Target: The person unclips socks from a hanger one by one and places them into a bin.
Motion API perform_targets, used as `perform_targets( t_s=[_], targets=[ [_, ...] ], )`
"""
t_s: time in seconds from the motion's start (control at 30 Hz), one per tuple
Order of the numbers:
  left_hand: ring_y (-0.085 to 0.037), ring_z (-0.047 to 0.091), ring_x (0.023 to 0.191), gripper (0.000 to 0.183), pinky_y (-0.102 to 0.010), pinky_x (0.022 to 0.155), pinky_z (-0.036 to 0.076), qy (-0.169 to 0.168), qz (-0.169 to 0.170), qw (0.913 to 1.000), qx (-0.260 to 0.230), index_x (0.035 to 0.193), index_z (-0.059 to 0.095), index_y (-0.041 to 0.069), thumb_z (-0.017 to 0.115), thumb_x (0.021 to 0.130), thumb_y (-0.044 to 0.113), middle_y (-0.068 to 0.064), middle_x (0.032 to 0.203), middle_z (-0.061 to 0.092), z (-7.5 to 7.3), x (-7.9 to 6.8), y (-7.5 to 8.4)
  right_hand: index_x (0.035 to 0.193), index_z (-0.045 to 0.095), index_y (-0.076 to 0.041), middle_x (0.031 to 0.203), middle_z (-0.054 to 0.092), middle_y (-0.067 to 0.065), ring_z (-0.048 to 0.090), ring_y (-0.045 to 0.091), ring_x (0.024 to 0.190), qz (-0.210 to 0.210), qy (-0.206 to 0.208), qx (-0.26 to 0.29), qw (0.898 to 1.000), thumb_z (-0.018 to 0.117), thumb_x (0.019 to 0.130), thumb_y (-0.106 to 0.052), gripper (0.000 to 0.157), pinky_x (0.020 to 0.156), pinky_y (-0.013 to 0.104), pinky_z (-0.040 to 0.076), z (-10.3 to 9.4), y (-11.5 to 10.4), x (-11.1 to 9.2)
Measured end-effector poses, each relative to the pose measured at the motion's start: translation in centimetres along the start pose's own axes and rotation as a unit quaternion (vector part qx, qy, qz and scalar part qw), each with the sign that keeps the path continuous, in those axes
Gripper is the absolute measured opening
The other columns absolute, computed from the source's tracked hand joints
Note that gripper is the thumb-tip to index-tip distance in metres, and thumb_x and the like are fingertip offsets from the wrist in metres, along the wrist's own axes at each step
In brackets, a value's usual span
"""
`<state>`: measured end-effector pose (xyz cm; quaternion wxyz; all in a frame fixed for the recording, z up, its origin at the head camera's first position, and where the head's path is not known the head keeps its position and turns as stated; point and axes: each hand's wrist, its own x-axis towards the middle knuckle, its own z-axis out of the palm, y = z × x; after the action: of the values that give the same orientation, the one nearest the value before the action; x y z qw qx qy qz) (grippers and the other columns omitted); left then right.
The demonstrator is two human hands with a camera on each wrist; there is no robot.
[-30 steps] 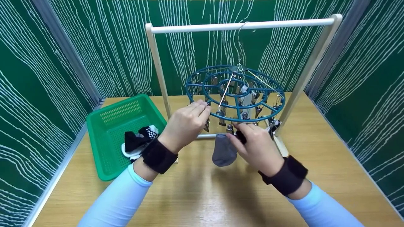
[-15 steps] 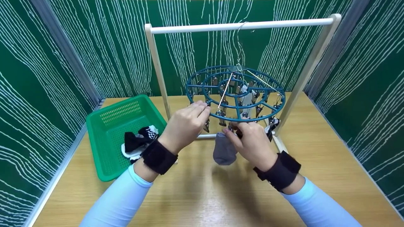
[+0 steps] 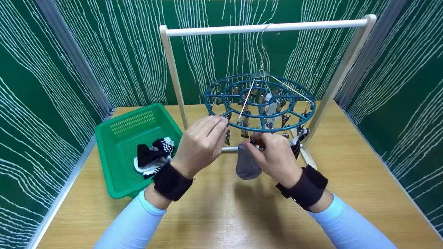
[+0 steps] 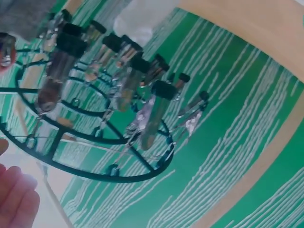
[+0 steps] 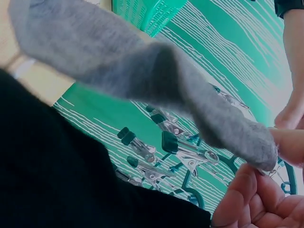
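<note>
A grey sock (image 3: 248,162) hangs below the front rim of a round blue-green clip hanger (image 3: 262,129). My right hand (image 3: 277,154) is at the sock's top, thumb and fingers pinching the metal clip (image 4: 6,54) there, which is mostly hidden by the fingers. In the right wrist view the sock's narrow end (image 5: 259,149) lies right at the fingertips. My left hand (image 3: 204,141) is beside the hanger's front left rim, fingers extended and holding nothing; the left wrist view shows its fingertips (image 4: 19,197) just off the ring. Several free clips (image 4: 156,116) dangle from the rings.
A wooden stand with a white top bar (image 3: 221,30) carries the hanger by its hook. To the left sits a green basket (image 3: 104,152) with black and white socks (image 3: 154,154) inside. A black and white sock (image 3: 298,145) and a light one (image 3: 271,107) hang from the hanger.
My left fingers have come away slightly from the rim, the hand lower and turned. My right hand has moved up and left onto the clip at the sock. The hanger shifted slightly right.
</note>
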<state>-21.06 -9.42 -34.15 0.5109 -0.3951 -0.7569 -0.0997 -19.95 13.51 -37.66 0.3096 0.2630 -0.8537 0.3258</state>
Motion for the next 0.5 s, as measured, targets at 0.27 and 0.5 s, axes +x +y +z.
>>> perform_targets(
  t_s=[0.27, 0.5],
  targets=[
    [-0.021, 0.075, 0.076, 0.014, -0.033, 0.072, 0.065, -0.074, -0.06, 0.9924, -0.079, 0.092, 0.078, 0.006, 0.084, 0.095, 0.018, -0.006, 0.086, 0.079, 0.4, -2.0, 1.4, 0.09, 0.072, 0.001, 0.074, 0.072, 0.01, 0.059, 0.018, 0.062, -0.011, 0.009, 0.017, 1.0, 0.085, 0.093, -0.006, 0.016, 0.057, 0.028, 0.048, 0.2, 0.2, 0.0],
    [-0.026, 0.076, 0.078, 0.036, -0.038, 0.072, 0.067, -0.249, -0.167, 0.9417, -0.153, 0.109, 0.078, -0.002, 0.082, 0.099, 0.033, -0.013, 0.094, 0.08, 2.3, -4.1, 1.6, 0.091, 0.072, 0.002, 0.074, 0.072, 0.011, 0.06, 0.017, 0.062, 0.0, -0.006, 0.033, 0.999, 0.087, 0.093, -0.009, 0.019, 0.056, 0.027, 0.052, 0.3, 0.0, 0.2]
  ],
)
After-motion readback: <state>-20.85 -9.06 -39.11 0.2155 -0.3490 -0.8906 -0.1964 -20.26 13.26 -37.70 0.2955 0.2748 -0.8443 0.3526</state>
